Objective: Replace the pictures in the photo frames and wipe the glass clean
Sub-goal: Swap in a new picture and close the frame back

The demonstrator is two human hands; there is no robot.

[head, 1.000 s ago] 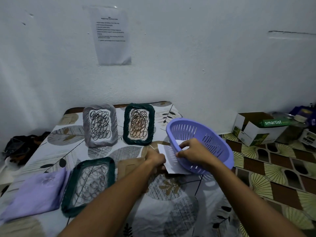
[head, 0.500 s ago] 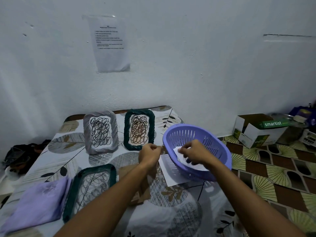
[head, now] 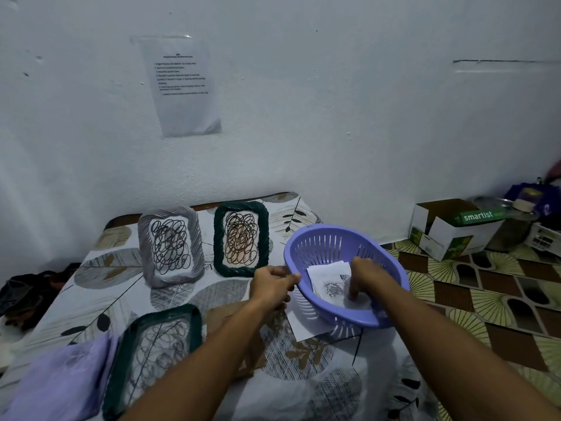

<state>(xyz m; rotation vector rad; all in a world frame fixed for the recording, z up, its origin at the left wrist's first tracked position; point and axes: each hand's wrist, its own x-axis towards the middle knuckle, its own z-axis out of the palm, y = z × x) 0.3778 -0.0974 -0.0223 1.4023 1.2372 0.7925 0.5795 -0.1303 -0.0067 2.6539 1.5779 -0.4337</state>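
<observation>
Landmark: purple slotted basket (head: 321,247), tilted, sitting at the right edge of the leaf-patterned tabletop (head: 115,302).

Left hand (head: 271,287): fingers curled closed, pinching the basket's near-left rim. Holds nothing else that can be seen.

Right hand (head: 368,276): inside the basket, fingers pointing down, tips pressed onto the white pictures (head: 329,282) lying on the basket floor. Fingers partly spread; whether they have actually pinched a sheet cannot be told. The top picture shows a dark rose-like drawing.

A white paper sheet (head: 299,325) lies flat on the tabletop, partly tucked under the basket's near side.

Photo frames, all to the left of the basket:
- Dark green frame (head: 241,238), upright, just left of the basket, brown scribble picture inside.
- Grey frame (head: 170,246), upright, further left, beside the green one, black scribble picture inside.
- Second dark green frame (head: 153,358), lying flat, left of and nearer to the camera than the basket, scribble picture visible through its glass; left forearm crosses close beside it.

Lilac cloth (head: 57,381): folded, flat on the tabletop, touching the left edge of the flat frame, well apart from the basket.

Right of the basket, on the patterned floor: open cardboard box (head: 443,235) marked "smartist".

Printed sheet (head: 182,86) taped to the wall, above and left of the basket; text too small to read.
</observation>
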